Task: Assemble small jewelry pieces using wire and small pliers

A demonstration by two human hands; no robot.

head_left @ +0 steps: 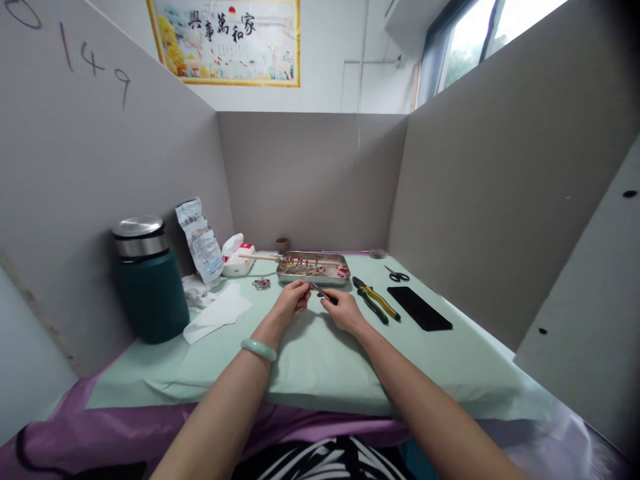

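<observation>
My right hand [345,311] is closed around the dark handles of small pliers [324,293], whose slim metal tip points up and left. The tip reaches the fingers of my left hand [294,298], which are pinched together on something too small to make out. Just beyond both hands stands a metal tray [314,281] of red beads and gold-coloured bits, with a thin wooden stick [260,257] lying across its left rim. Left of the tray, a small heap of red and silver beaded pieces [261,284] rests on the pale green cloth [320,360].
To the right lie large yellow-green pliers [377,300], black scissors [397,275] and a black phone [420,308]. A green flask [150,287], white paper [219,313], a foil pouch [200,240] and a tissue pack [239,260] occupy the left. Grey partitions [310,180] enclose the table.
</observation>
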